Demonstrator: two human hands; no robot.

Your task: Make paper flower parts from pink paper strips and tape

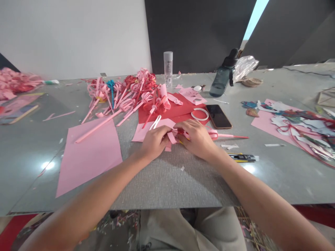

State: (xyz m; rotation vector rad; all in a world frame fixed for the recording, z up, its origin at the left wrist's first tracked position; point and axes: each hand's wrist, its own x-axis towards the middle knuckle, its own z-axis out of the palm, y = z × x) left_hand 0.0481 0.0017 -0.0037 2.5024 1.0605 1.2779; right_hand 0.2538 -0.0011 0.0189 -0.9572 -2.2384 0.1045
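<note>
Both hands meet over a pink paper flower, whose rolled stem (227,136) points out to the right and ends in a thin red tip. My left hand (156,141) pinches a pink paper strip (172,137) at the flower's left end. Wrapped around the flower's middle is my right hand (195,137), its fingers hiding most of the petals. Behind the hands lie a red paper sheet (170,112) and a white tape ring (200,114). A yellow and black utility knife (242,158) rests to the right of my right wrist.
Finished pink and red paper flowers (131,90) pile up at the back left. A pink sheet (90,160) lies at left. A phone (218,116), a dark water bottle (222,78) and a clear glue bottle (168,69) stand or lie behind. Scraps (303,129) cover the right.
</note>
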